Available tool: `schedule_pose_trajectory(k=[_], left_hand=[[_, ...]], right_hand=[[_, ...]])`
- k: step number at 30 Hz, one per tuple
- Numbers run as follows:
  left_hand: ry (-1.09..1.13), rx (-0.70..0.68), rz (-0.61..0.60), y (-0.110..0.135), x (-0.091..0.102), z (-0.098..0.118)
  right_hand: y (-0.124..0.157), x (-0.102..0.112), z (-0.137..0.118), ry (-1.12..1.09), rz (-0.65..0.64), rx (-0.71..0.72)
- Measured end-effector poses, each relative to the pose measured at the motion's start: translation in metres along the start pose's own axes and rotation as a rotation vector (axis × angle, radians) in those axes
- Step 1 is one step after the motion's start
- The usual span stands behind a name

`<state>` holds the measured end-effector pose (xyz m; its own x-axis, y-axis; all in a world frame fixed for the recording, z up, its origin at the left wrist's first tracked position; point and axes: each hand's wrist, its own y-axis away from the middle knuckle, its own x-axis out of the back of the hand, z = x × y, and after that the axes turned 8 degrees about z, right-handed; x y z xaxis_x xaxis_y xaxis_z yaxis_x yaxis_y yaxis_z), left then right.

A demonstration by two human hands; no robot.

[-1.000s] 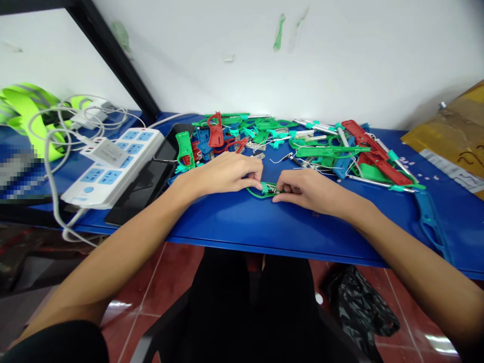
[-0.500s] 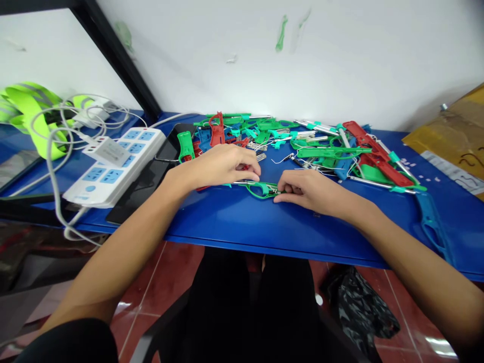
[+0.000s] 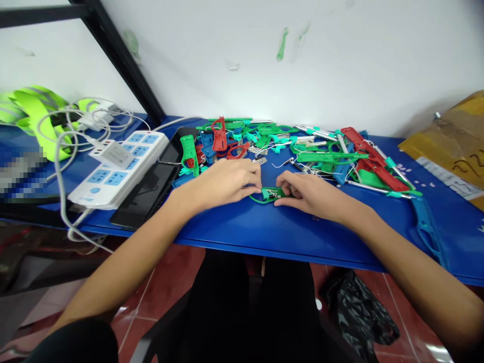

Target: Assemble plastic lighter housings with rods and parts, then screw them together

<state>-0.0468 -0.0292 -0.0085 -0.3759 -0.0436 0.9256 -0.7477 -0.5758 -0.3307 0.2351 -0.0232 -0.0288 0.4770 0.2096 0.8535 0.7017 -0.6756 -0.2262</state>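
A glossy blue table (image 3: pixel 242 229) stands against a white wall (image 3: pixel 234 35).

White wall (image 3: pixel 260 80), red tiled floor (image 3: pixel 170 275)

bright, cool light fills the white wall (image 3: pixel 257 85), strongest above the middle of the desk's (image 3: pixel 242 229) back edge and duller toward the top corners. the lamp itself is out of view. a soft grey shadow lies on the wall by the desk's back right corner. the glossy blue top carries a pale sheen, and the red floor (image 3: pixel 166 277) below the front edge shows white glare. the black trousers (image 3: pixel 242 312) swallow nearly all detail. the wide lens stretches the forearms toward the sides. the left hand (image 3: pixel 230 179) looks slightly soft; coarse pixel blocks hide a patch near the desk's left end.
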Motion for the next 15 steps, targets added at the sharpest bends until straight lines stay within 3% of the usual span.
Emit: schedule_pose_trajectory(k=[6, 10, 15], left_hand=[[-0.194, 0.181, 0.177, 0.052, -0.023, 0.056], [-0.162, 0.237, 0.262, 0.068, -0.04, 0.063], [-0.064, 0.338, 0.369, 0.07, -0.044, 0.059]], right_hand=[[0.005, -0.004, -0.012, 0.008, -0.019, 0.052], [0.004, -0.009, -0.018, 0.012, 0.006, 0.06], [0.003, -0.014, -0.018, 0.053, 0.01, 0.089]])
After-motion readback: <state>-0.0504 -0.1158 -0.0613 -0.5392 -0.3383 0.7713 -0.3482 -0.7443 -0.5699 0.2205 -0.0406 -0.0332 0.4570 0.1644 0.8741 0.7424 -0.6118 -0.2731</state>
